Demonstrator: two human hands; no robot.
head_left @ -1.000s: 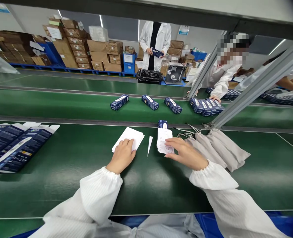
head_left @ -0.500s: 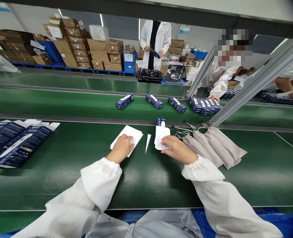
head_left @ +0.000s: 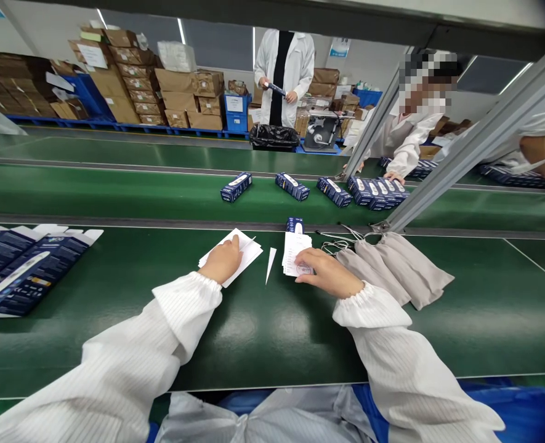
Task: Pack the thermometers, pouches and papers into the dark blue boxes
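Observation:
My left hand [head_left: 222, 261] rests on a stack of white paper sheets [head_left: 242, 252] on the green bench, fingers curled over the top sheet, whose far corner is lifted a little. My right hand [head_left: 326, 272] presses its fingers on a second stack of printed white cards [head_left: 294, 253]. A narrow white paper sliver [head_left: 269, 264] lies between the two stacks. A small dark blue box [head_left: 294, 225] stands just behind the cards. Grey cloth pouches [head_left: 395, 265] with drawstrings lie to the right of my right hand.
Flat dark blue cartons [head_left: 18, 271] lie at the left. Several blue boxes [head_left: 292, 186] ride the green conveyor beyond. A co-worker's hand [head_left: 395, 178] touches a row of boxes [head_left: 377, 192]. A slanted metal post [head_left: 457, 154] stands at the right. A person in a white coat [head_left: 282, 75] stands by stacked cardboard boxes.
Both hands have shifted slightly away from me on their stacks. A corner of the left stack's top sheet has lifted. The boxes on the conveyor have drifted to the right.

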